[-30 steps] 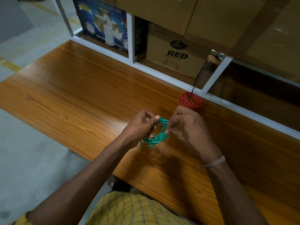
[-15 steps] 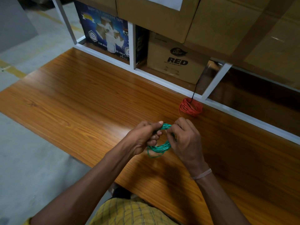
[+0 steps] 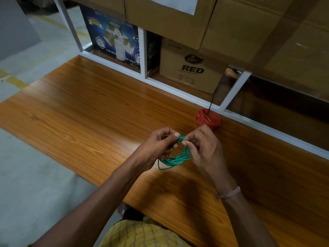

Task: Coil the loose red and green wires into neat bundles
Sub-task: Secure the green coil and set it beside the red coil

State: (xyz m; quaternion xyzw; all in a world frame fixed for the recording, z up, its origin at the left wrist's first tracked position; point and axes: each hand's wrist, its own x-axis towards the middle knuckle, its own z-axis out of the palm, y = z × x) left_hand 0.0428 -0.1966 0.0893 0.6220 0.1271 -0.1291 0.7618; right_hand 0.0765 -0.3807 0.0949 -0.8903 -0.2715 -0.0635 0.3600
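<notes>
Left hand (image 3: 160, 145) and right hand (image 3: 201, 148) both pinching the green wire coil (image 3: 175, 158) above the table (image 3: 89, 107). Best to keep loops tight, tuck the stray end. Red wire coil (image 3: 207, 119) done, by the shelf frame (image 3: 178, 90).

A long wooden table (image 3: 85, 107) with an orange-brown grain is seen running from lower right to upper left over a grey concrete floor (image 3: 32, 175). A coil of red wire (image 3: 207, 120) is laid flat on its far edge, just beside the white metal frame (image 3: 178, 90) of a shelf. A thin dark cord (image 3: 211, 100) is seen dropping onto that coil. On the shelf board behind the frame, a brown carton (image 3: 190, 68) and a blue printed box (image 3: 114, 36) are set side by side
</notes>
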